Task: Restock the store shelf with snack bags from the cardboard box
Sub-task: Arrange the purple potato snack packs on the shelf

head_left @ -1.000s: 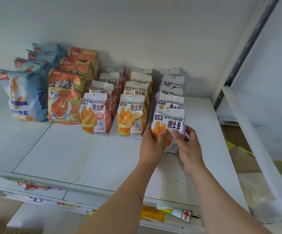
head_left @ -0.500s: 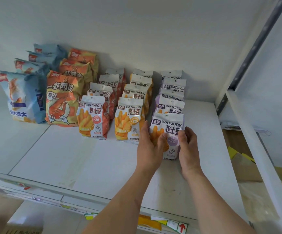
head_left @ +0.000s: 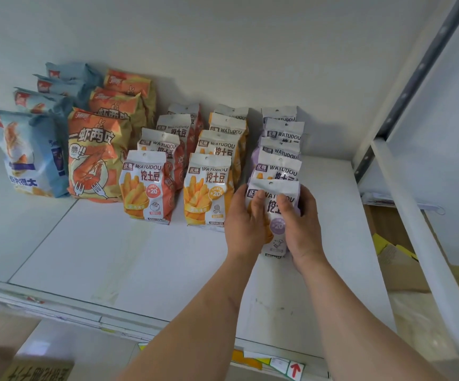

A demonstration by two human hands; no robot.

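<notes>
A purple-and-white Watudou snack bag (head_left: 273,191) stands upright on the white shelf (head_left: 113,257) at the front of the purple row. My left hand (head_left: 246,218) grips its left side, thumb across the front. My right hand (head_left: 301,224) grips its right side, thumb also on the front. Behind it stand several more purple bags (head_left: 279,166). A corner of the cardboard box (head_left: 38,371) shows at the bottom left, below the shelf.
Left of the purple row stand a yellow Watudou row (head_left: 209,188), a red Watudou row (head_left: 147,185), orange shrimp-chip bags (head_left: 96,155) and blue bags (head_left: 27,152). A white upright and rail (head_left: 404,204) border the shelf on the right. Flattened cardboard (head_left: 404,265) lies beyond it.
Both hands have shifted on the purple bag: the thumbs now lie higher across its front. The bag has stayed at the front of its row.
</notes>
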